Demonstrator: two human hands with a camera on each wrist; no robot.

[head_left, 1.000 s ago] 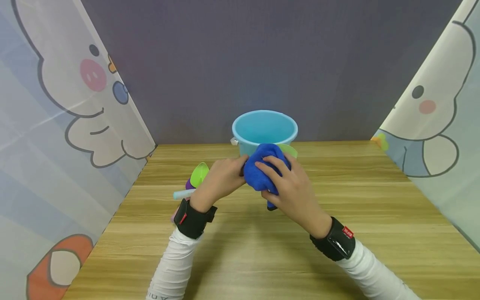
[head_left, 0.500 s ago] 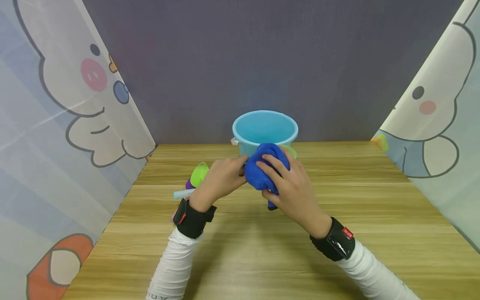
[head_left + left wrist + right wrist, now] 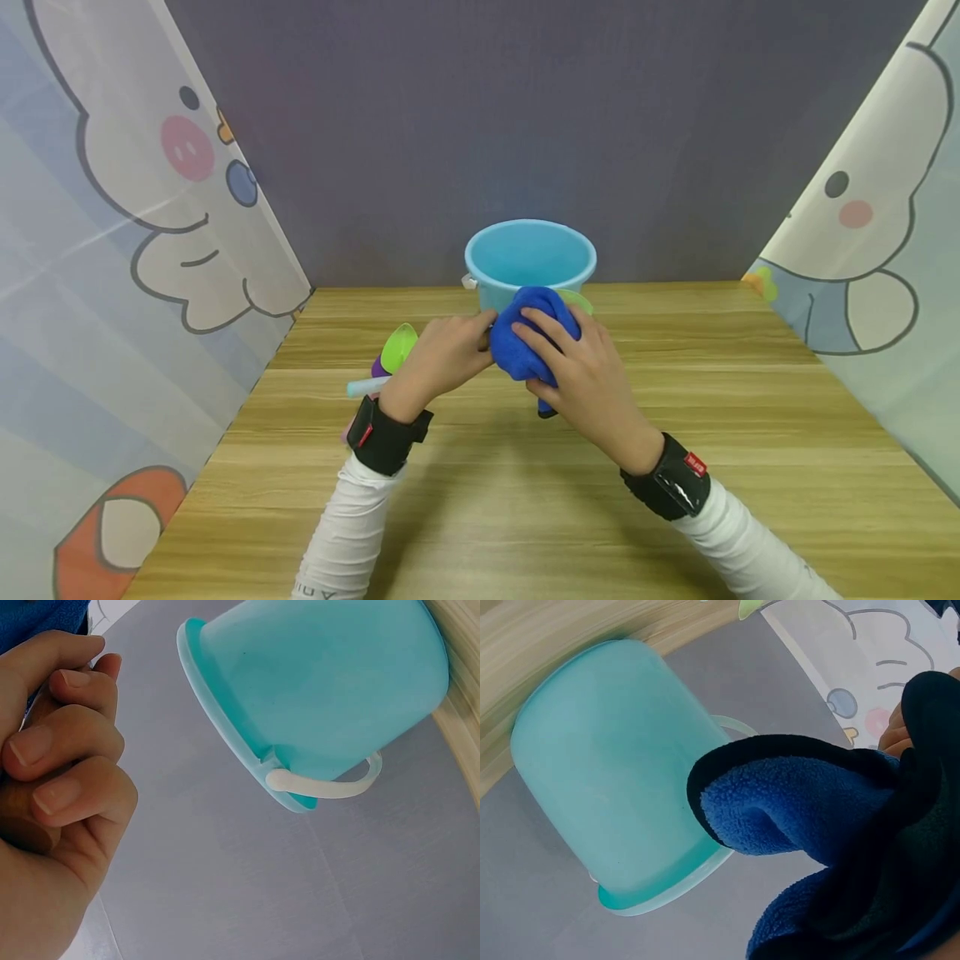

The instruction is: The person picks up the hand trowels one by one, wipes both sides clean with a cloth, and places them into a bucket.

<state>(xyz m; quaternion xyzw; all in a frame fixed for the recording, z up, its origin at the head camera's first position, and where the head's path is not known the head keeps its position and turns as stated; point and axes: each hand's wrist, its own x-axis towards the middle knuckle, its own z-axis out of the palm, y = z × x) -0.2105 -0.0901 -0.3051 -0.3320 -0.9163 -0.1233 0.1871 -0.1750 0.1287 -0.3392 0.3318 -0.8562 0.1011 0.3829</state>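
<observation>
Here, both hands work close together above the wood-grain surface [image 3: 480, 517]. The right hand [image 3: 588, 375] grips a bunched blue cloth [image 3: 512, 350], its fingers spread and bent over the top; the black-edged folds hang beneath, in the right wrist view. The left hand [image 3: 442, 358], just beside it, has its fingers curled round a rounded brown piece [image 3: 28, 819], most of which is hidden. Whether the left fingers touch the cloth, I cannot tell. Beyond the cloth, a light blue bucket [image 3: 493, 292] stands upright near the grey backdrop [image 3: 525, 125], a pale handle [image 3: 322, 786] at its side. A light green rim [image 3: 577, 300] shows between cloth and bucket. Left of the left hand lie a lime green scoop-like piece [image 3: 399, 347], something purple [image 3: 378, 367] and a pale blue stick [image 3: 366, 387], partly covered by the wrist.
</observation>
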